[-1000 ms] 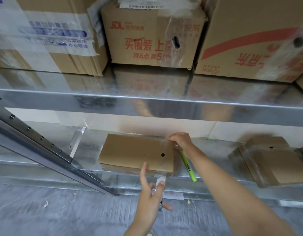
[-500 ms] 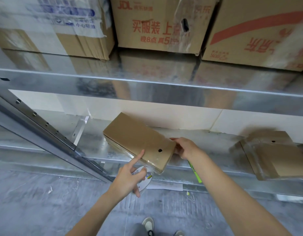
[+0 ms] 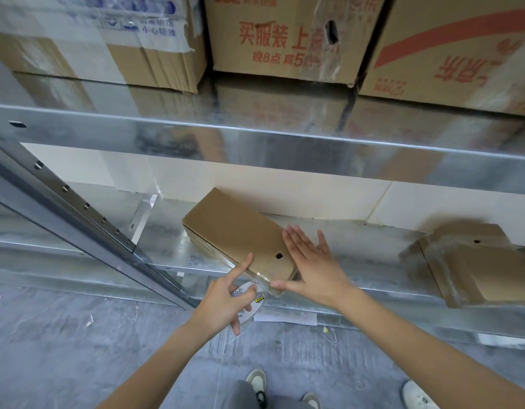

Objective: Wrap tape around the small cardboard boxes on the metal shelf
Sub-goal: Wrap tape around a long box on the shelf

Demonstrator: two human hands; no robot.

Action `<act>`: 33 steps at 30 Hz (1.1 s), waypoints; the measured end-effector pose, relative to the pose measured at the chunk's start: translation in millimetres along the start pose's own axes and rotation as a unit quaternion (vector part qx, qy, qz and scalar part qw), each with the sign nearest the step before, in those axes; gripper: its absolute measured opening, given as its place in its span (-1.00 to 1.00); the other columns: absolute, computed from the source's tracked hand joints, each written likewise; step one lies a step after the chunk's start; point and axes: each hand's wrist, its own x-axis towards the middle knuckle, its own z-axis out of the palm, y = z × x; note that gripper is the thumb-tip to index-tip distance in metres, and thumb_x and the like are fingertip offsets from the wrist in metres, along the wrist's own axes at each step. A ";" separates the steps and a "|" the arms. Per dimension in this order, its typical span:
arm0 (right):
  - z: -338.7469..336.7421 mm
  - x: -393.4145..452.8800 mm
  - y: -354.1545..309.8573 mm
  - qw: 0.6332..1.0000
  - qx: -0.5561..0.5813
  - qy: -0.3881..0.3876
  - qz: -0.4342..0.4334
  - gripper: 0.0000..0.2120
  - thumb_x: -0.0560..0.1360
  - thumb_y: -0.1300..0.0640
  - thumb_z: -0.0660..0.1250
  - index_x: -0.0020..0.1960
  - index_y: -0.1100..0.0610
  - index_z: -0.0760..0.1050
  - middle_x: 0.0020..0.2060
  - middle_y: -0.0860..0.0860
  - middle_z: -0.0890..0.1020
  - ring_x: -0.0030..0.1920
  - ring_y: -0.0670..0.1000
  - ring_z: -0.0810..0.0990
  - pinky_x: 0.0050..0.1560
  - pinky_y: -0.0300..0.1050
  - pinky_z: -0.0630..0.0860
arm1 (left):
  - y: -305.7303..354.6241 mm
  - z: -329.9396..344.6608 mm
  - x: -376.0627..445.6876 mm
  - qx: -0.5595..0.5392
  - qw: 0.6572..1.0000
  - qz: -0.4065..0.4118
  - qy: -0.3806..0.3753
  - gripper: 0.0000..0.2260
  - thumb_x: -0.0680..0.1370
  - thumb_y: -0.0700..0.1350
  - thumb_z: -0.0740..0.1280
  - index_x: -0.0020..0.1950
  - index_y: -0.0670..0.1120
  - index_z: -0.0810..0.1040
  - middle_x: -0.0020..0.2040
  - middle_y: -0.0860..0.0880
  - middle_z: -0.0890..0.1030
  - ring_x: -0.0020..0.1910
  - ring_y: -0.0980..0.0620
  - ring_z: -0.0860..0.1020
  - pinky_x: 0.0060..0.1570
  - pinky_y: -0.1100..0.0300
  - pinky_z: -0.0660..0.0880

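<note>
A small flat cardboard box [image 3: 237,234] with a round hole lies at an angle on the lower metal shelf [image 3: 172,255], its near corner over the shelf's front edge. My right hand [image 3: 311,267] lies flat with straight fingers on the box's near right end, thumb at the front corner. My left hand [image 3: 225,299] holds a clear tape roll [image 3: 252,302] just below the box's front corner, index finger stretched out onto the box's edge. Clear tape shows on that corner. A second small cardboard box [image 3: 473,264], covered in tape, sits further right on the same shelf.
Large printed cartons [image 3: 284,39] fill the upper shelf [image 3: 255,143]. A slanted metal upright [image 3: 78,214] crosses the left side. A white paper label [image 3: 284,317] sticks to the shelf's front lip. Below are the grey floor and my shoes [image 3: 258,382].
The box has turned further, its left end swinging toward the back wall. My right hand went from gripping the box's end to lying flat on top. The green pen is out of sight.
</note>
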 end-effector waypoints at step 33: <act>20.0 -29.9 -52.0 0.833 0.510 0.077 0.201 0.18 0.20 -0.08 0.64 0.58 0.09 -0.01 0.45 -0.15 0.08 0.45 -0.16 0.13 0.42 -0.27 0.14 | -15.1 -9.3 -52.7 0.032 0.983 0.133 0.118 -0.36 0.32 0.37 0.43 0.36 0.36 0.34 0.02 0.14 0.62 0.19 0.07 0.53 0.16 -0.01 0.50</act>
